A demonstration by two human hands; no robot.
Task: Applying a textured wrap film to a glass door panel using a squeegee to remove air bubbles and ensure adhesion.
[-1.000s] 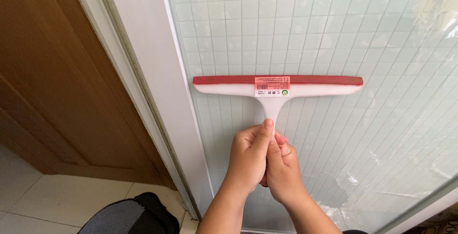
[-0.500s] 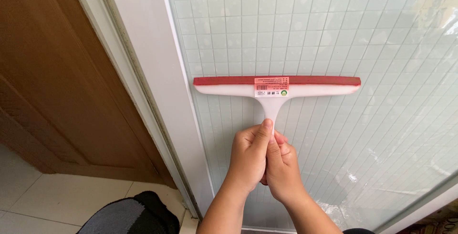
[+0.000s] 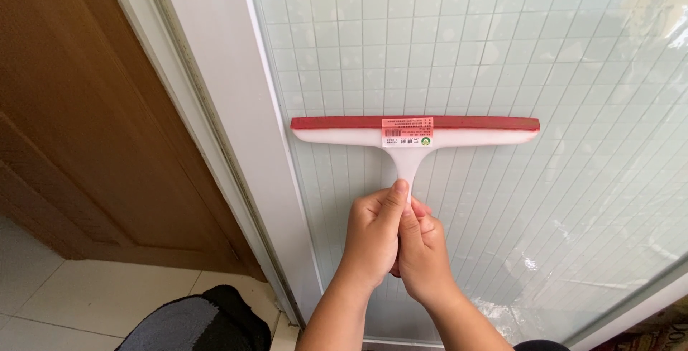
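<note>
Both the left hand and right hand wrap their fingers tightly around the white squeegee handle, its red blade pressed flat against the gridded glass pane.

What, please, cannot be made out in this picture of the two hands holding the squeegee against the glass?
- Head view: the lower handle of the squeegee is hidden inside the left hand and right hand.
- What lies behind the glass pane is blurred by its gridded, frosted surface.
- The label print is too small to read.
- The dark bag is cut off by the bottom edge.
</note>
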